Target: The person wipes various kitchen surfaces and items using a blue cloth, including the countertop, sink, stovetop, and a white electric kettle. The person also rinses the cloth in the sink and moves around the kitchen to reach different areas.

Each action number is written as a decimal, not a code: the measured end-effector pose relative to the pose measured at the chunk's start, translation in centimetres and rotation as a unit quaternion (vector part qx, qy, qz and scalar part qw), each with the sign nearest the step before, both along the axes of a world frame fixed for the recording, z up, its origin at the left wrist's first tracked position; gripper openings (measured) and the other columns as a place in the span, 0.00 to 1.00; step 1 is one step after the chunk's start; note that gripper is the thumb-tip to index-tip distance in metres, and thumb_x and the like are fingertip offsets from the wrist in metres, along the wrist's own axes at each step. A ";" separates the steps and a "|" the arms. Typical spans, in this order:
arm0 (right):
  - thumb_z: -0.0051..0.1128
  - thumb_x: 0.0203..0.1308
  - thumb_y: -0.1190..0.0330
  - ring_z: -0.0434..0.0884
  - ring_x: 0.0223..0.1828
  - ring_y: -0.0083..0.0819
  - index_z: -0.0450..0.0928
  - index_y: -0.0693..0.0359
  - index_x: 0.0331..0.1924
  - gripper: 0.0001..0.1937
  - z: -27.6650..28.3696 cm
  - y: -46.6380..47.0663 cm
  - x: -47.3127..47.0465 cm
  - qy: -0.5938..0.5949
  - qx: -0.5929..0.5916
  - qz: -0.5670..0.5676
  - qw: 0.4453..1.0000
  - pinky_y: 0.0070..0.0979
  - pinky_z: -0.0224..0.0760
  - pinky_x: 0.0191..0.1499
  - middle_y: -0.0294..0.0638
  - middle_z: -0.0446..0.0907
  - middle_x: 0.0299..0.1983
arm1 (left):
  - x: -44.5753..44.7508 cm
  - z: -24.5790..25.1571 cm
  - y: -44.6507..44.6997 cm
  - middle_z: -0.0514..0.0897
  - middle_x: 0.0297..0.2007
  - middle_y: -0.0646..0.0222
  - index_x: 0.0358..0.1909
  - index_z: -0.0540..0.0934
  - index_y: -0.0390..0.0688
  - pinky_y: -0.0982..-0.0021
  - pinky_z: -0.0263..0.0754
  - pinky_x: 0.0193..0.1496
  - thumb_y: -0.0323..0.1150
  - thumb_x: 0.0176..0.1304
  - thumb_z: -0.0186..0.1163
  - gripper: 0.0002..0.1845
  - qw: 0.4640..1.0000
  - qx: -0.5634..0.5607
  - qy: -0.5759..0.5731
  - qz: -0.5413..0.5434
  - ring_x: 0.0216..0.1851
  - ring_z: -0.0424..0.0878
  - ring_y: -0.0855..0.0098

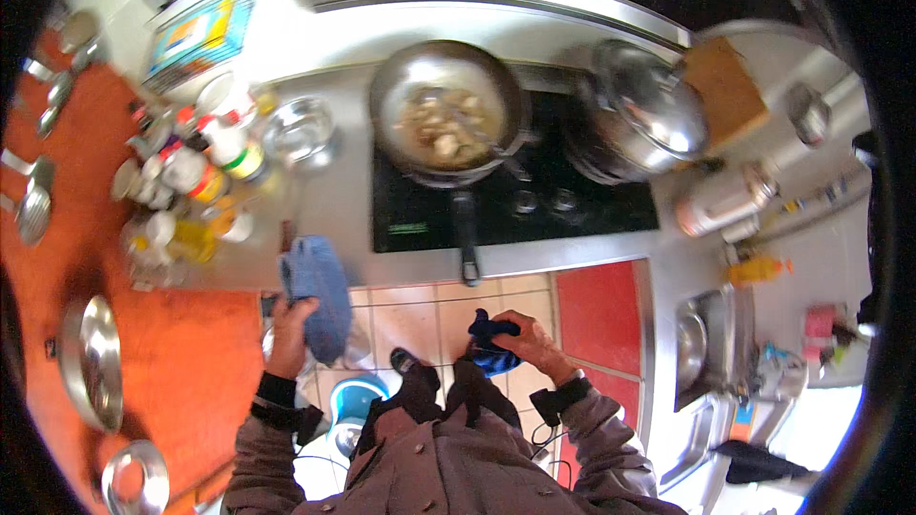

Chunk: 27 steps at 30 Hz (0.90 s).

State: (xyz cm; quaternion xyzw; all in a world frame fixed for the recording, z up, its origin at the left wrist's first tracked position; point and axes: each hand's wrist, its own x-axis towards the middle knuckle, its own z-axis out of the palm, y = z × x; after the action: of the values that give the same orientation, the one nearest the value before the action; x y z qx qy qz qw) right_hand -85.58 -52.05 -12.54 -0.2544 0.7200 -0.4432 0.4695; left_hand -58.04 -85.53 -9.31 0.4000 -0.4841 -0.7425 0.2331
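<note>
My left hand [290,332] grips a light blue folded cloth [318,300] near the counter's front edge. In my right hand [533,343] is a bunched dark blue cloth [494,343], held above the tiled floor. In front of me a frying pan [451,111] with chunks of food in oil and a metal utensil stands on the black cooktop [422,218]; its black handle points towards me. To the right of the pan stands a pot with a shiny metal lid [647,104], the lid tilted.
Bottles and jars [193,172] crowd the counter's left side beside a glass bowl [299,130]. At the right are a wooden block [723,93], a steel flask [726,200] and a sink [723,336]. A blue bucket [358,393] stands on the floor near my feet.
</note>
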 end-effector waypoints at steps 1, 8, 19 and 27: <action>0.67 0.61 0.72 0.82 0.48 0.26 0.80 0.66 0.56 0.20 0.0 1.7 -0.1 0.019 0.004 -0.031 0.999 0.28 0.78 0.53 0.40 0.85 0.46 | -1.4 -1.2 -1.5 0.84 0.51 0.65 0.58 0.80 0.40 0.65 0.75 0.60 0.35 0.61 0.64 0.23 0.999 0.032 -0.026 0.007 0.52 0.81 0.67; 0.66 0.59 0.73 0.83 0.44 0.27 0.80 0.70 0.55 0.19 0.4 9.7 -4.5 0.015 -0.011 -0.241 0.970 0.27 0.79 0.49 0.41 0.85 0.42 | -3.5 -7.5 -9.0 0.81 0.56 0.66 0.64 0.75 0.39 0.67 0.71 0.63 0.35 0.67 0.61 0.25 0.991 -0.114 -0.064 0.003 0.57 0.78 0.67; 0.61 0.60 0.69 0.85 0.35 0.30 0.82 0.65 0.50 0.15 -1.5 21.0 -26.9 0.048 -0.142 -0.543 0.827 0.27 0.82 0.42 0.41 0.86 0.41 | 8.7 -6.0 6.0 0.83 0.48 0.70 0.54 0.79 0.45 0.62 0.80 0.54 0.31 0.69 0.63 0.13 0.982 -0.017 -0.144 0.118 0.51 0.84 0.68; 0.66 0.58 0.68 0.84 0.48 0.41 0.81 0.65 0.55 0.21 -8.7 16.5 -29.1 0.428 0.149 -0.354 0.818 0.37 0.77 0.55 0.53 0.86 0.48 | 14.6 -5.9 17.1 0.81 0.50 0.66 0.55 0.78 0.42 0.61 0.82 0.53 0.32 0.69 0.60 0.14 0.953 0.147 -0.120 0.235 0.51 0.84 0.61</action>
State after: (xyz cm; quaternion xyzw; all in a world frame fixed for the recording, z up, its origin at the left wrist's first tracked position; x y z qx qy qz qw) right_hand -114.69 -35.58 -21.24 -0.0727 0.9459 -0.3133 -0.0430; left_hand -43.46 -68.45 -15.17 0.6187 -0.2863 -0.6758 0.2802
